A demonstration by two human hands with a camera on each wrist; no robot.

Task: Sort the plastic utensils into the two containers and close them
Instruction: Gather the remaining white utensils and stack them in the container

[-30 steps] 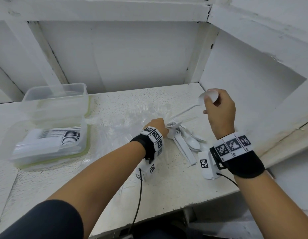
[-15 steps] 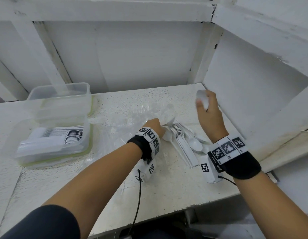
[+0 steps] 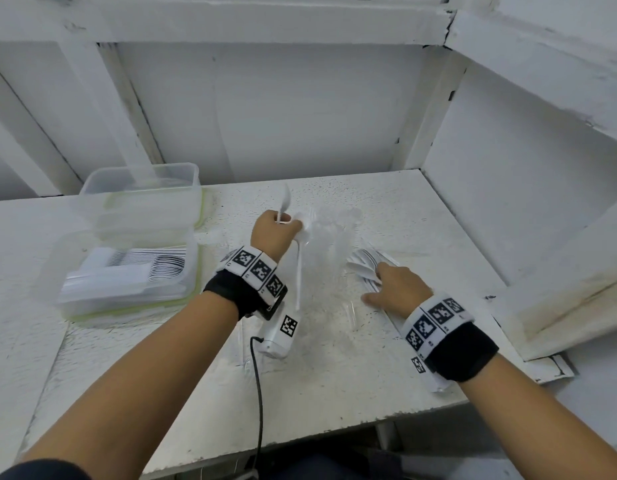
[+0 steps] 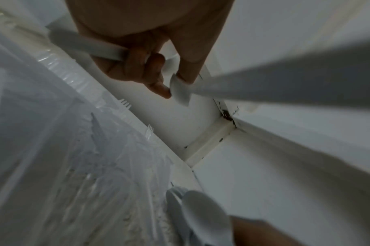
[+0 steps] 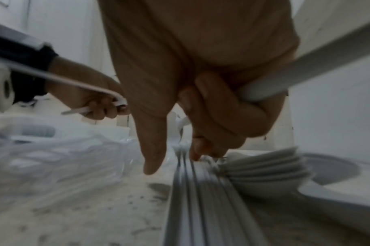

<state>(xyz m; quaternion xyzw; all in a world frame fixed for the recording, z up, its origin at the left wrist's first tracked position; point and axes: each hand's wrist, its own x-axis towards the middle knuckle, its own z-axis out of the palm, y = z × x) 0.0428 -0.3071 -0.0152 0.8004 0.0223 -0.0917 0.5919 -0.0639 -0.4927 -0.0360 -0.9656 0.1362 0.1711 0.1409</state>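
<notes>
At centre frame the left hand (image 3: 270, 233) grips two white plastic spoons (image 3: 299, 271) (one bowl up, one handle down). Lower right, the right hand (image 3: 399, 289) curls round a white spoon handle (image 5: 285, 83), fingertips on the stacked white spoons (image 3: 367, 266). The clear green-sealed containers (image 3: 127, 271) sit left. No legible writing; wristbands show only square codes.

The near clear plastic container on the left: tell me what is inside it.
The near clear plastic container holds a neat row of white plastic utensils. The empty clear container stacked on top covers its far part.
</notes>
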